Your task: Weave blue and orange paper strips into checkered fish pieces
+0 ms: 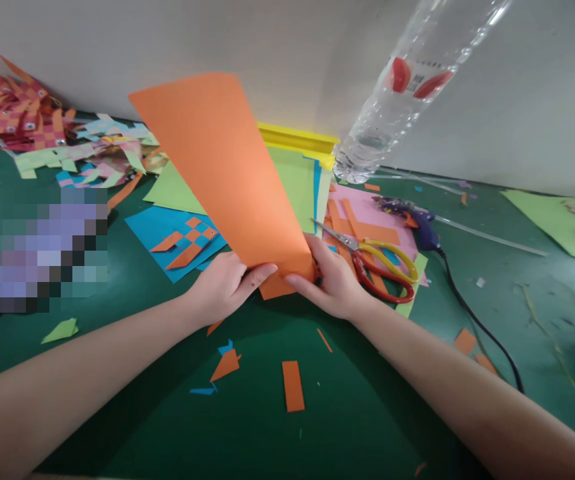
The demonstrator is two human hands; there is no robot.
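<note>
A large sheet of orange paper (222, 160) rises from between my hands, its lower end bent over toward me. My left hand (225, 283) grips the lower left edge, thumb on top. At the lower right edge my right hand (330, 277) is closed on the same sheet, its thumb lying across the bent part. The fingers behind the paper are hidden. Just right of my right hand lie scissors (377, 263) with red and yellow handles, blades slightly apart. Left of the sheet, a woven orange and blue paper fish (190, 241) rests on blue paper (150, 230).
A water bottle (392, 100) stands at the back beside a yellow strip (297, 140). A glue gun (417, 223) with a black cord lies right, near pink paper (347, 200). Woven paper fish (22, 113) are piled back left. Orange scraps (293, 386) lie in front.
</note>
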